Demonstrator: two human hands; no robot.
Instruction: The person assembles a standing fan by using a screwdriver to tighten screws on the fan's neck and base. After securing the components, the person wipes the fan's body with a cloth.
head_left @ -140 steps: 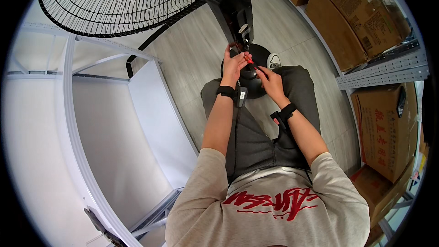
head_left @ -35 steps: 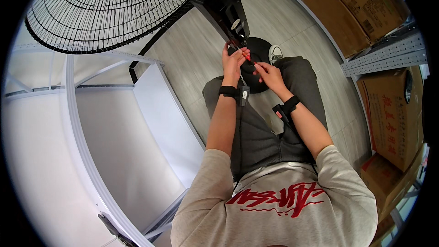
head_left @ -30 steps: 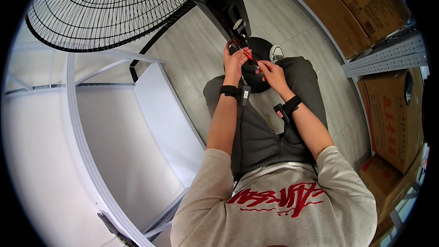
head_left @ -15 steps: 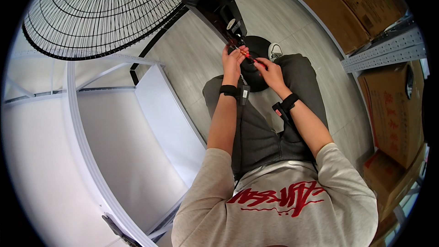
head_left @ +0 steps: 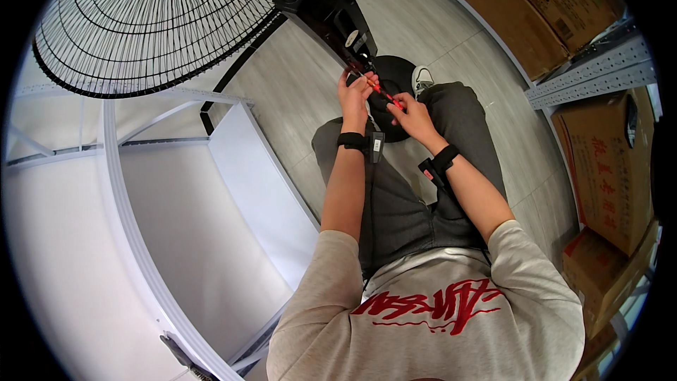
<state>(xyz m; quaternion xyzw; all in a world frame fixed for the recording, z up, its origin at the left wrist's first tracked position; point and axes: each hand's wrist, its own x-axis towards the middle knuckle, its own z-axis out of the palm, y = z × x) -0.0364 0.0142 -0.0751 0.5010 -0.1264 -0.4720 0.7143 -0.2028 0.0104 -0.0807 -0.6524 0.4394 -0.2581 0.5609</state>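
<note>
A black standing fan leans across the upper middle, its wire guard at the upper left. Against the lower end of the fan's housing, a red and black screwdriver slants up and to the left. My right hand is closed round the rear of its handle. The fingers of my left hand pinch its front end, close to the housing. The screwdriver's tip and any screw are too small to make out. Beneath both hands lies the fan's round black base.
On the left stands a white metal shelf frame with white panels. Cardboard boxes fill a perforated metal rack along the right. My legs straddle the base, with one shoe beside it.
My right hand has drawn slightly back and left, and more of the red handle shows. The fan sits a little further left in view. My left hand stays near the housing.
</note>
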